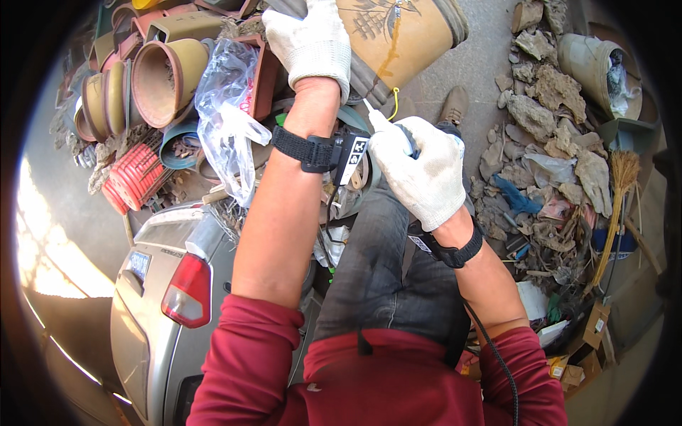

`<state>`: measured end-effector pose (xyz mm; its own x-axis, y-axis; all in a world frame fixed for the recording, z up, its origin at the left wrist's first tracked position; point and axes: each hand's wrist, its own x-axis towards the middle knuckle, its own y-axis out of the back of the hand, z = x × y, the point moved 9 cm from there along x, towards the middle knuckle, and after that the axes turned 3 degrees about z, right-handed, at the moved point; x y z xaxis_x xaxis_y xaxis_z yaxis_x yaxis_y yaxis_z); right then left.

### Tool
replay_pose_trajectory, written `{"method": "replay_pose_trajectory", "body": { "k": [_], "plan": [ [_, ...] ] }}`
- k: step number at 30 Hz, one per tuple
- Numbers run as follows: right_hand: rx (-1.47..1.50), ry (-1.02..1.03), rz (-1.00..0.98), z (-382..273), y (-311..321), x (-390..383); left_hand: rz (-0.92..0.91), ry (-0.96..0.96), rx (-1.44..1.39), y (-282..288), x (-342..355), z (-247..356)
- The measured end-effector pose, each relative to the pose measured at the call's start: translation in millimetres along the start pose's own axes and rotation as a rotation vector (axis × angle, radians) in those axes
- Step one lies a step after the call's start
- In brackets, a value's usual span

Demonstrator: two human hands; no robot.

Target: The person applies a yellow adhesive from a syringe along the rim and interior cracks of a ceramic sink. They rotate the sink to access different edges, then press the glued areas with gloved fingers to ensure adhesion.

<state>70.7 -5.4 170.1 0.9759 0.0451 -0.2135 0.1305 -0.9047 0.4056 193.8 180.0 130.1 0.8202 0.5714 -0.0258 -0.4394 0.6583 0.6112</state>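
A large tan plant pot (419, 32) lies on its side at the top, with a dark plant drawing and a wet-looking amber streak down its wall. My left hand (309, 42), in a white knit glove, holds the pot's grey rim; its fingertips are partly cut off by the top edge. In my gloved right hand (426, 170) is a small squeeze bottle (386, 124) with a white tapered nozzle. Its tip points up at the rim, close to the streak's lower end. Beside the nozzle curves a thin yellow strip (396, 104). The glove hides most of the bottle.
Stacked pots (160, 82) and a crumpled clear plastic bag (227, 106) lie to the left. Below them is a silver car's rear (163, 284). Rubble (547, 106), a straw broom (624, 174) and a pale bucket on its side (586, 71) fill the right. A shoe (455, 104) stands beyond my right hand.
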Motion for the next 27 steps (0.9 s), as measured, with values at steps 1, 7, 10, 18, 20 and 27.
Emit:
{"method": "replay_pose_trajectory", "body": {
  "k": [1,7,10,18,20,27],
  "plan": [
    [0.006,-0.005,0.012,0,1,0,0.008,-0.012,0.009,1,1,1],
    [0.032,-0.059,0.030,4,0,0,-0.011,-0.032,0.010,0,0,3],
    [0.052,-0.107,-0.002,10,-4,-3,0.001,-0.092,0.013,0,0,7],
    [0.464,-0.333,0.274,53,32,0,-0.019,0.150,-0.120,0,2,-23],
    [0.632,-0.337,0.421,75,48,24,-0.138,0.339,-0.394,-11,-5,-37],
    [0.511,-0.176,0.618,134,68,119,-0.155,0.667,-0.663,-23,-22,-65]
  ]
}}
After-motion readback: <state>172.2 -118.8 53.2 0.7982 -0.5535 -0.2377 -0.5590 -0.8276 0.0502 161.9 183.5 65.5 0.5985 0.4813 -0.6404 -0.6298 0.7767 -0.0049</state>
